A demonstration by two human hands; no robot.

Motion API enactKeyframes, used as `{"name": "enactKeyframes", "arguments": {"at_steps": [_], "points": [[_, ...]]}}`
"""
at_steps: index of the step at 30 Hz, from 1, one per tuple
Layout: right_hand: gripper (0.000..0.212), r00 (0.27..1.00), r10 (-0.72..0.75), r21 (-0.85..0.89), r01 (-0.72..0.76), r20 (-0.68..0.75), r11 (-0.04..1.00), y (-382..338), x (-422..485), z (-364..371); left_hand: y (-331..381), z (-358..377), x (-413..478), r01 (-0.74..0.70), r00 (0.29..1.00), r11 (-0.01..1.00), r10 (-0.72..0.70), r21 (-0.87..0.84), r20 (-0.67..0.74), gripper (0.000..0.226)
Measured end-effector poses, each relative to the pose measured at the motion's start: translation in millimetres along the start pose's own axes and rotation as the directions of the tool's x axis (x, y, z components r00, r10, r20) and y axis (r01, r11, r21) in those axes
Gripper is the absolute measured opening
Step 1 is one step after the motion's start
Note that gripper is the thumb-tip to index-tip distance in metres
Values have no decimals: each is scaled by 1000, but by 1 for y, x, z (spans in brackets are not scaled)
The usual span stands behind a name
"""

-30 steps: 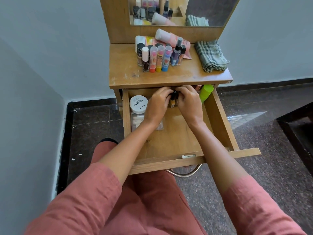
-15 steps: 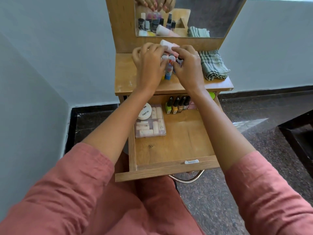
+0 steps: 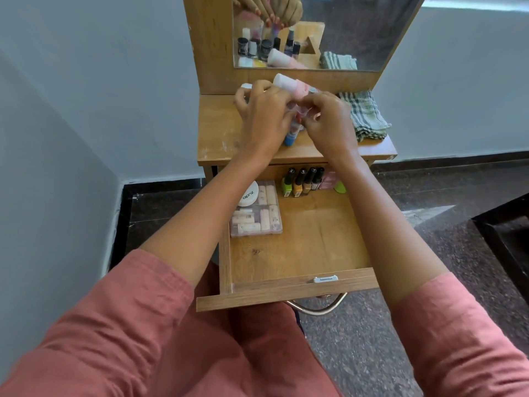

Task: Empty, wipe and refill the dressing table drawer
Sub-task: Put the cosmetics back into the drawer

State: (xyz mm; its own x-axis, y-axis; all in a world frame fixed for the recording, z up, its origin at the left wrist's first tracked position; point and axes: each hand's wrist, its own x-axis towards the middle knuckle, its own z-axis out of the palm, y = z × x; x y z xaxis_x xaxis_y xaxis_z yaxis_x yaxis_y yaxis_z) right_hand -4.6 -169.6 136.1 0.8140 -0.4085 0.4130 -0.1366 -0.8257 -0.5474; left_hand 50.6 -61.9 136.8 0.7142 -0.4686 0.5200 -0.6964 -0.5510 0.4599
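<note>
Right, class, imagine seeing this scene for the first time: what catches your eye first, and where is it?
The left hand and right hand meet over the tabletop, gripping a cluster of tubes below the mirror. Beneath them the drawer stands open, nail polish bottles lined along its back and a clear box at its left. A checked cloth lies at the tabletop's right.

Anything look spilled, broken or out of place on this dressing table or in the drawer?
Nothing spilled or broken. The tabletop has pale scuffs near its front left corner, a pink-and-white tube lies on its side at the back, and the white jar sits on a corner of the clear case in the drawer.
</note>
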Motion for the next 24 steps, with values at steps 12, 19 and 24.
{"name": "enactKeyframes", "arguments": {"at_steps": [12,19,24], "points": [[25,990,121,-8,-120,79,993,32,-56,-45,41,26,-43,41,987,922,21,-385,156,21],[25,966,245,-99,-238,76,966,87,-86,-38,52,75,-63,156,938,906,-10,-394,347,21],[26,947,319,-157,-309,43,938,110,-94,-33,55,103,-68,168,908,923,-9,-345,418,20]]}}
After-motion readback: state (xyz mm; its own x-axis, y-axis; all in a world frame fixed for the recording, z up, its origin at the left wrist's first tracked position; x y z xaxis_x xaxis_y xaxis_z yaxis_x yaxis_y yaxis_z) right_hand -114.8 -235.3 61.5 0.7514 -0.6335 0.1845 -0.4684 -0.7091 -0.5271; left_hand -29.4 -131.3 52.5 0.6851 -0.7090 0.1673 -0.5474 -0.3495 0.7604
